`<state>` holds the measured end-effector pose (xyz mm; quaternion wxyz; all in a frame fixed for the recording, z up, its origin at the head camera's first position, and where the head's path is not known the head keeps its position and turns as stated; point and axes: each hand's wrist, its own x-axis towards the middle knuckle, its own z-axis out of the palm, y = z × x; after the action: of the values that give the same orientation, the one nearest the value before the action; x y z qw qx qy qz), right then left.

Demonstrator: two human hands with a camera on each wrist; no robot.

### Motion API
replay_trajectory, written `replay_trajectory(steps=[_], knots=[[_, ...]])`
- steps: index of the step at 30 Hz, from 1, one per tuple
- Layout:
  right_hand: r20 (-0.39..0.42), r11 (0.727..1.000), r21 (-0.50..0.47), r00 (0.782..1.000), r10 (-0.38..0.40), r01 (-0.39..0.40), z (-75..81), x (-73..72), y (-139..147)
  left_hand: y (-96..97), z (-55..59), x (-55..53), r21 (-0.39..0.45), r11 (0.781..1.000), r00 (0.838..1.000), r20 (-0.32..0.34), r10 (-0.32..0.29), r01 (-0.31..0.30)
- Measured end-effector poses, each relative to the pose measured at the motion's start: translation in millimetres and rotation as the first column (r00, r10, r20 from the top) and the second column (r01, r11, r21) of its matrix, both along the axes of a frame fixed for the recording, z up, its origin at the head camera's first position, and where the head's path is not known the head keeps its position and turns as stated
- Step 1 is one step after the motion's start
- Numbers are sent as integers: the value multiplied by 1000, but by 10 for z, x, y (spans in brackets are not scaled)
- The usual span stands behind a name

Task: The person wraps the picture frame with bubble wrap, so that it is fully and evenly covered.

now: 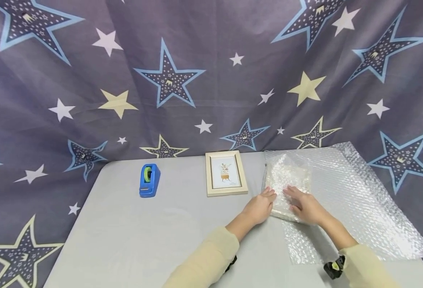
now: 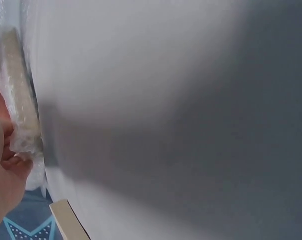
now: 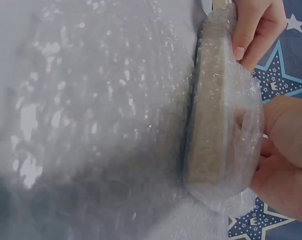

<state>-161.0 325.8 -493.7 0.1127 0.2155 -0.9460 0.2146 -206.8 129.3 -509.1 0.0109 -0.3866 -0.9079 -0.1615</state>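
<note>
A picture frame in clear bubble wrap [image 1: 288, 180] lies on the right half of the table, its pale edge showing through the plastic in the right wrist view. My left hand [image 1: 259, 206] presses along the package's left side, fingertips over its edge. In the left wrist view the fingers of that hand [image 2: 13, 170] touch a fold of the wrap [image 2: 23, 142]. My right hand [image 1: 306, 206] rests on top, fingers spread over the plastic and thumb apart. Seen from the right wrist, this hand [image 3: 288, 155] lies against the wrap's upper layer.
More bubble wrap [image 1: 355, 208] spreads flat to the right, over the table's edge. Left of the package lies another gold frame [image 1: 227, 173] with a plant picture. A blue tape dispenser [image 1: 149, 181] with green tape stands farther left. A star-patterned cloth [image 1: 211, 80] hangs behind the table.
</note>
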Motion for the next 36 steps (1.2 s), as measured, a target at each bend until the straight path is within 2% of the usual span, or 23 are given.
replay_trajectory(steps=[7, 13, 27, 36], knots=[[-22, 999, -3, 999, 48, -48, 16, -16, 4, -13, 3, 65, -25, 1000, 998, -64, 18, -20], [-19, 999, -3, 998, 53, -53, 14, -27, -21, -55, 17, 100, -37, 998, 996, -76, 48, -51], [49, 996, -32, 995, 85, -83, 41, -67, -169, -209, 15, 117, -11, 996, 995, -45, 92, -93], [93, 999, 12, 995, 36, -37, -14, -51, -251, -253, -11, 119, 24, 997, 997, 15, 77, -78]])
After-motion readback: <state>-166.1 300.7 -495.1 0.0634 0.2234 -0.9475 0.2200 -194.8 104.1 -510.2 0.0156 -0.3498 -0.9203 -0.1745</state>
